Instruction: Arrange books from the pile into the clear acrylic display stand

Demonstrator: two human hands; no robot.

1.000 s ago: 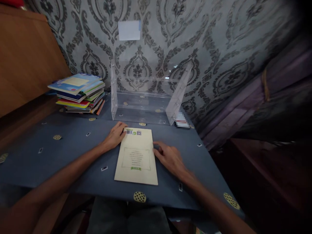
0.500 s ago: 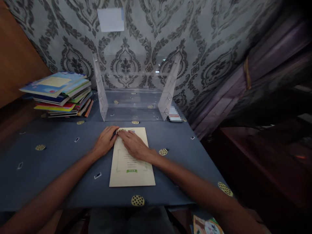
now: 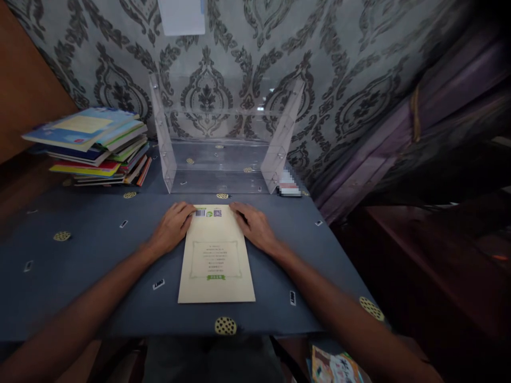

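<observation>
A thin cream-coloured book [image 3: 215, 229] lies flat on the table, a barcode, a green logo and a QR code along its far end. A framed block of small print with a green banner sits lower on this cover. My left hand [image 3: 174, 226] is at the far left corner, its fingers closed together against the edge. At the far right corner, my right hand [image 3: 254, 226] has its fingers bent over the edge. Both thumbs are largely hidden. Just beyond the book stands a clear acrylic rack [image 3: 168, 165] with slanted side panels.
A stack of books [image 3: 96, 146] rises at the back left of the blue patterned table cover [image 3: 99, 287]. A small blurred-out item [image 3: 290, 185] lies beside the rack. To the right hangs a purple curtain [image 3: 371, 143]. A colourful packet or book [image 3: 335, 367] shows below the table edge.
My right hand has moved from across the book's top to its far right corner, uncovering the barcode and QR code. My left hand stays at the left corner. The view has tilted slightly down.
</observation>
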